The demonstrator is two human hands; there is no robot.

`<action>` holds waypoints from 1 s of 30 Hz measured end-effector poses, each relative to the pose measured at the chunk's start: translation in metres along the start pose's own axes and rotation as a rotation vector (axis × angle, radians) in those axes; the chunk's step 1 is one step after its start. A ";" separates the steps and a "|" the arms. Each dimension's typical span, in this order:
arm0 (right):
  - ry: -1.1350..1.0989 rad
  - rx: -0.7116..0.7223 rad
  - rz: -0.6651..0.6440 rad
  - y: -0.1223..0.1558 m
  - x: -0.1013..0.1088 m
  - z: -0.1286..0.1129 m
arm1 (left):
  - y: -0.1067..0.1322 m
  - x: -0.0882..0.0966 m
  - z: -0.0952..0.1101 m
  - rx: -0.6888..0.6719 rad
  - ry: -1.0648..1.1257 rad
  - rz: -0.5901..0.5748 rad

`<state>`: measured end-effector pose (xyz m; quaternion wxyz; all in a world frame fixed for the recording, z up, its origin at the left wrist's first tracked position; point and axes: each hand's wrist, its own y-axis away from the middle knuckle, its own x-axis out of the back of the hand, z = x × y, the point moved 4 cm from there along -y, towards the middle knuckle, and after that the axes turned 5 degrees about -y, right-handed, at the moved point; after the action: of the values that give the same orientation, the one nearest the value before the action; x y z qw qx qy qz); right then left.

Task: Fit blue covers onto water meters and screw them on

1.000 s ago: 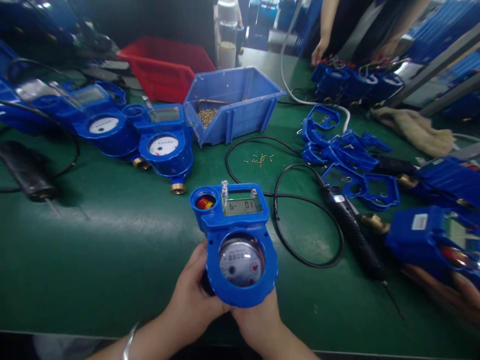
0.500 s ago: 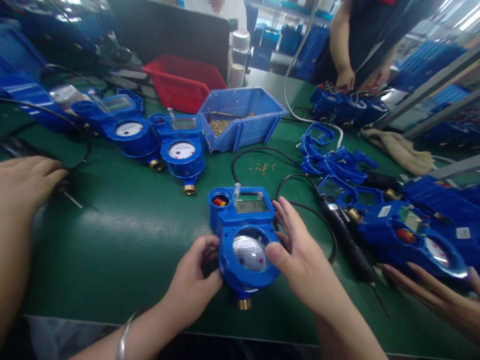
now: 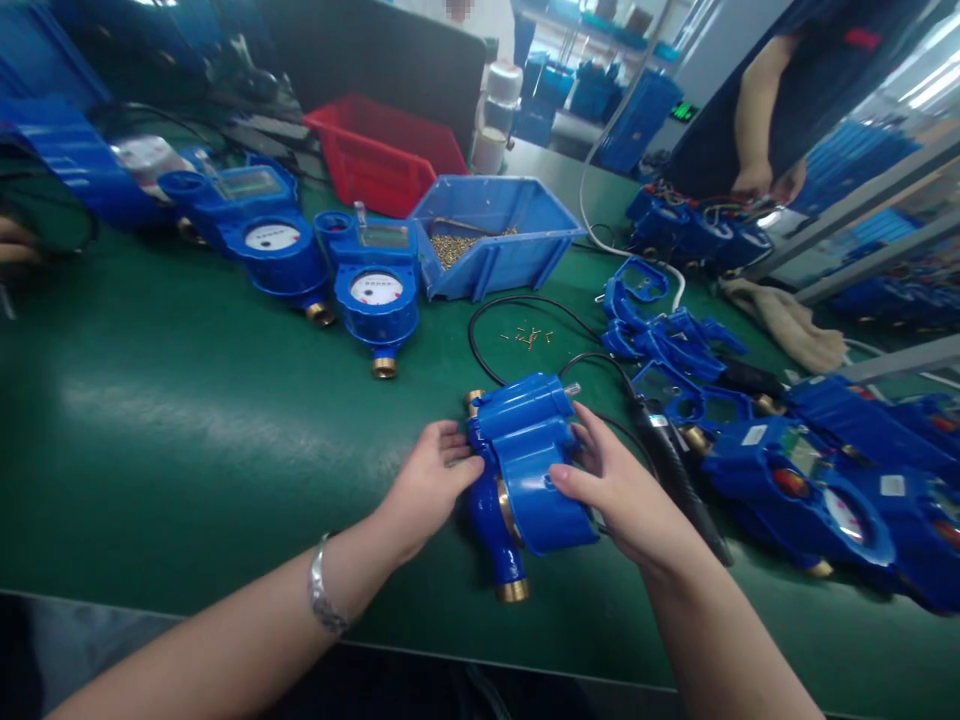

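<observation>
A blue water meter (image 3: 525, 470) with brass pipe ends is tipped on its side in front of me, its dial turned out of sight. My left hand (image 3: 431, 485) grips the pipe body on its left side, thumb against the metal. Around the blue plastic housing on the other side is my right hand (image 3: 619, 490), thumb on the surface and some fingers hidden behind it. Just right of that hand lies a black electric screwdriver (image 3: 679, 480) with its cable. Small loose brass screws (image 3: 531, 337) lie on the green table (image 3: 225, 450) beyond the meter.
Two assembled water meters (image 3: 377, 295) stand at left, near a blue bin (image 3: 499, 255) of screws and a red bin (image 3: 382, 160). Blue plastic covers (image 3: 667, 335) and more meters (image 3: 814, 480) crowd the right. A person's hand (image 3: 15, 245) shows at far left; another person (image 3: 757, 120) works at the back.
The water meter has been turned from face up onto its side, with both hands shifting their hold. The other people's hands at far left and right have drawn away.
</observation>
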<state>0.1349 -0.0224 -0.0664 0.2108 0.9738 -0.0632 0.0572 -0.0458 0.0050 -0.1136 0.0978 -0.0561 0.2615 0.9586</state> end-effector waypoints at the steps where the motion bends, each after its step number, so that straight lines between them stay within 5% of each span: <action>1: -0.064 0.002 0.001 0.000 0.000 0.003 | -0.003 -0.004 0.000 0.035 0.022 -0.032; 6: -0.310 0.055 -0.006 0.002 0.005 0.019 | -0.015 -0.024 -0.002 0.130 0.144 -0.173; 12: -0.478 0.055 -0.028 0.019 0.005 0.037 | -0.016 -0.027 -0.001 0.006 0.162 -0.088; 21: -0.536 0.131 0.118 0.030 -0.001 0.068 | 0.004 -0.024 0.025 -0.188 0.012 -0.016; 30: -0.573 0.048 0.077 0.031 -0.020 0.071 | 0.016 -0.024 0.032 -0.291 -0.359 0.097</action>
<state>0.1169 -0.0783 -0.1212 0.1588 0.9519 -0.1556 -0.2111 -0.0280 0.0040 -0.0745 0.0873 0.1144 0.1014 0.9844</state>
